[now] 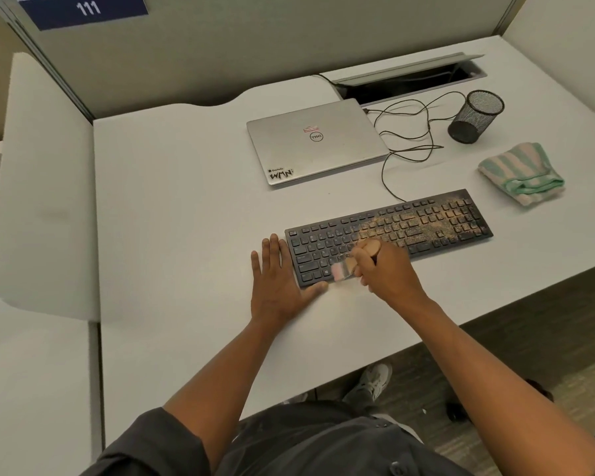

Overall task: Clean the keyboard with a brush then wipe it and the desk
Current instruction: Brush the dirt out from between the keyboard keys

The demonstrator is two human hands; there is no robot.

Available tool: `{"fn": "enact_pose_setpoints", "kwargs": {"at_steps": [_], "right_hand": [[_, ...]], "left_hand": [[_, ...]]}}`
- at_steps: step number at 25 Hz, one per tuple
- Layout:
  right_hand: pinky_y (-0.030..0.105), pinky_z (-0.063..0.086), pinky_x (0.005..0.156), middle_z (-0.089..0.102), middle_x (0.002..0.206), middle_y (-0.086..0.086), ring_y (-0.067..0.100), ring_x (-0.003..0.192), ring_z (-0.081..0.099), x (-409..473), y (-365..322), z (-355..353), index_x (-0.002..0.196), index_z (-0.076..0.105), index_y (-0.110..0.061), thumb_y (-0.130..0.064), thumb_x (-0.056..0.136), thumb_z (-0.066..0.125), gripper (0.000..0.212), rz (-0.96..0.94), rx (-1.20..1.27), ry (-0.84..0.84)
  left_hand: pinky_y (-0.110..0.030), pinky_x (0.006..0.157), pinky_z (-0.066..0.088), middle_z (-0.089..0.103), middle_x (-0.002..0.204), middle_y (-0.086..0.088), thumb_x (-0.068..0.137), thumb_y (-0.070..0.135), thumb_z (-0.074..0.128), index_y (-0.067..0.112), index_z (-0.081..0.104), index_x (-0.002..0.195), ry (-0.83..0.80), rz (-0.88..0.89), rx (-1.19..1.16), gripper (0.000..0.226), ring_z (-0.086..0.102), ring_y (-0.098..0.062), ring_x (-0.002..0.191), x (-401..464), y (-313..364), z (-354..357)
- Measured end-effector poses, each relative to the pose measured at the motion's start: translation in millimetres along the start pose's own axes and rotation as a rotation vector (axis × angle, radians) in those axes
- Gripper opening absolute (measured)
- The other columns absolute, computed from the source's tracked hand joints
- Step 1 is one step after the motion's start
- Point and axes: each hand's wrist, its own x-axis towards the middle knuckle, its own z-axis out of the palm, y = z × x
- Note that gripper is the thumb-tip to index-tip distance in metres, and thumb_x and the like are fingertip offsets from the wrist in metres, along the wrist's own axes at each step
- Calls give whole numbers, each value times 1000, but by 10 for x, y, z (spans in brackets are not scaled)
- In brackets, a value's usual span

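Right hand [387, 269] grips brush [349, 267] in closed fist, bristles on lower-left keys of keyboard [389, 231]. Left hand [279, 283] lies flat, fingers straight, on desk [186, 201], thumb touching keyboard's near-left corner.

Risks: tan grit is thick over centre/right keys; sweeping likely scatters it onto desk or toward laptop [315, 146]. Hard strokes may shift keyboard and tug cable [389, 183]. Cloth [522, 173] lies apart, unused.

Legible: "Dell" logo, "WMN" sticker on laptop; sign [83, 10] reads "111".

A flat black keyboard [392, 235], dusted with tan crumbs on its right half, lies angled on the white surface [186, 235]; a wooden-handled pale-bristled brush [349, 266] is set on its left keys; a folded green-striped cloth [521, 173] lies behind its right end.
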Motion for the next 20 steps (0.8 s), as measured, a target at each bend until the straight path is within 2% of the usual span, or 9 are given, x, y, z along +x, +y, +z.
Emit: {"fn": "enact_pose_setpoints", "kwargs": {"at_steps": [3,7,10,12,16,20], "right_hand": [[34,52,57,68,68,4,22,62,64,51,17,-52,79,67,-10,-18,99,51,27,-28,-89,146],[34,55,61,69,66,-1,14,60,64,75,-94,81,79,68,-11,-18,98,53,25,3,37,31],[31,48,59,66,70,4,20,65,63,161,-119,38,84,63,-9,-19,99,51,22,-16,-101,141],[32,49,59,67,73,7,23,67,64,261,-130,-46,88,63,-9,-22,100,51,21,-19,-123,173],[38,54,67,69,79,9,26,75,66,321,-175,-41,92,62,-8,-21,99,50,19,-38,-158,51],[36,54,74,68,77,4,26,80,66,394,-236,-93,88,63,-10,-20,97,49,19,5,-307,-44]], "left_hand": [[-50,125,-11,-12,169,-16,76,96,30,3,-6,160,3,3,-10,130,-18,-27,155,-2,-7,7],[-52,125,-10,-13,169,-16,76,97,28,3,-7,160,4,5,-8,131,-20,-27,155,-8,-9,13],[-52,125,-9,-13,169,-16,76,97,28,3,-6,160,4,7,-17,131,-19,-28,155,-8,-13,4],[-52,125,-10,-12,169,-16,76,96,29,3,-6,160,2,12,-23,131,-20,-27,155,-11,-10,5],[-51,124,-12,-12,169,-16,77,94,32,2,-6,160,6,17,-25,129,-20,-27,155,-9,-16,13],[-51,125,-11,-10,169,-17,77,95,31,2,-3,160,14,18,-31,129,-18,-28,155,1,-20,9]]}}
